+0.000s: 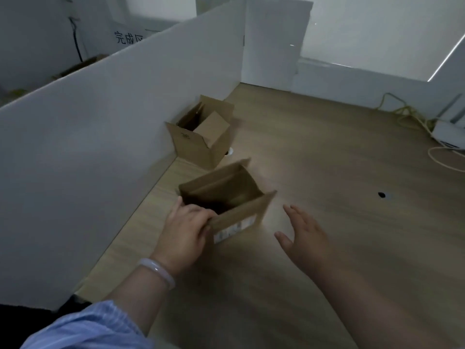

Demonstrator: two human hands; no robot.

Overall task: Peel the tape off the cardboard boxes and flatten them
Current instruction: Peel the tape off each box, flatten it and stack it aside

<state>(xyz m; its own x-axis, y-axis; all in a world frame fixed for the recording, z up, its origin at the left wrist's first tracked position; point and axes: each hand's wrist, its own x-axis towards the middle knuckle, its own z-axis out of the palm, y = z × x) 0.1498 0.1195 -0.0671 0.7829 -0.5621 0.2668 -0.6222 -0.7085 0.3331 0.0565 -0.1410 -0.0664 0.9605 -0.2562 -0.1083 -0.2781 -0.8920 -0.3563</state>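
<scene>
Two open boxes sit on the wooden table (pixel 327 159) by the white wall (pixel 100 147): a near cardboard box (pixel 226 197) and a far cardboard box (pixel 201 139) behind it. I see the left hand (pixel 186 227) curled over the near one's front edge. The right hand (pixel 304 235) hovers beside it, fingers spread, holding nothing.

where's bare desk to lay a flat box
Widest bare desk: right of the near box and far box, up to the cables. Also the near edge, below the right hand. Crowded: along the white partition, by the left hand.
</scene>
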